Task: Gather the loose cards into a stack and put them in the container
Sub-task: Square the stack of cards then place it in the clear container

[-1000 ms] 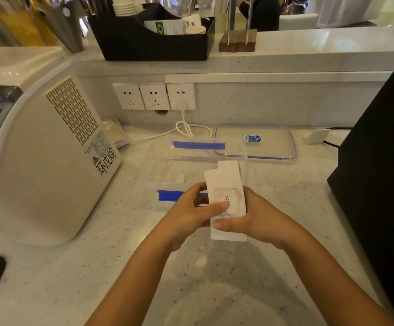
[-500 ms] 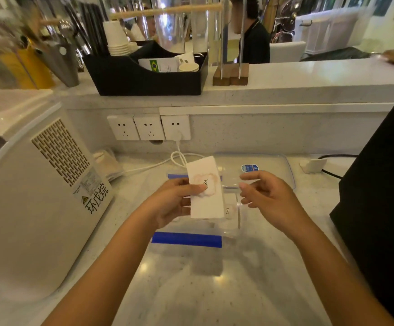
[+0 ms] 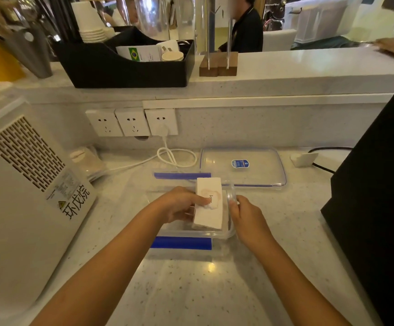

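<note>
Holding the stack of cards (image 3: 209,205) in your left hand (image 3: 179,203), you have it tilted over the right part of the clear container (image 3: 192,232), its lower edge down inside the walls. Your left fingers (image 3: 201,200) are closed on the stack — the thumb lies across the printed top card and the others are under it, out of sight. Your right hand (image 3: 246,216) sits just right of the container, its fingers pinched narrow on the container's right rim. The container rests on the pale speckled worktop (image 3: 214,290), with a blue clip (image 3: 181,242) along its near side and another along its far side. Its clear lid (image 3: 243,167) lies flat on the worktop just behind the container and to the right, a small blue label at its centre. Left of the container stands a large white appliance (image 3: 24,196) with a vented side; behind the container, a white cord (image 3: 176,157) loops down from a wall socket — three sockets sit in a row there.
</note>
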